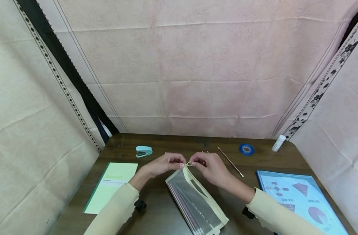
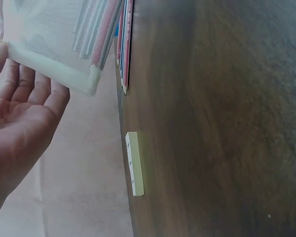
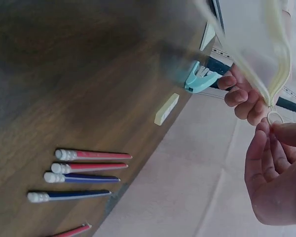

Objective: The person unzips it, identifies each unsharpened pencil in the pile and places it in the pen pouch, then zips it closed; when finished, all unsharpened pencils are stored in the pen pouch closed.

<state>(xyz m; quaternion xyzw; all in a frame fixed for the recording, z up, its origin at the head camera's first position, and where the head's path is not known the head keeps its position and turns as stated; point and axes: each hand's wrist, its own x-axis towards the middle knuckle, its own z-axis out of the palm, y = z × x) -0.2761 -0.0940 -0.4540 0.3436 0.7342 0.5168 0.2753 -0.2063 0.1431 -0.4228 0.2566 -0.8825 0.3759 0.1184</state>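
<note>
A mesh zip pouch (image 1: 183, 192) with cream edging hangs tilted between both hands, long thin items showing through its mesh. My left hand (image 1: 170, 162) pinches its top corner between thumb and fingers. Right beside it, my right hand (image 1: 209, 166) pinches the small cream zipper loop (image 3: 274, 118) at that corner. Below the loop, the pouch's two cream edges part in a V, with a gap between them. Several red and blue pencils (image 3: 96, 155) lie on the table behind the hands, mostly hidden by the right hand in the head view.
On the brown table (image 1: 155, 209), a green notebook (image 1: 114, 182) lies left and a blue folder (image 1: 305, 199) right. Along the back are a light-blue stapler (image 1: 144, 150), blue tape roll (image 1: 246, 149) and white glue stick (image 1: 278, 143). A pale eraser-like block (image 2: 135, 163) shows in both wrist views.
</note>
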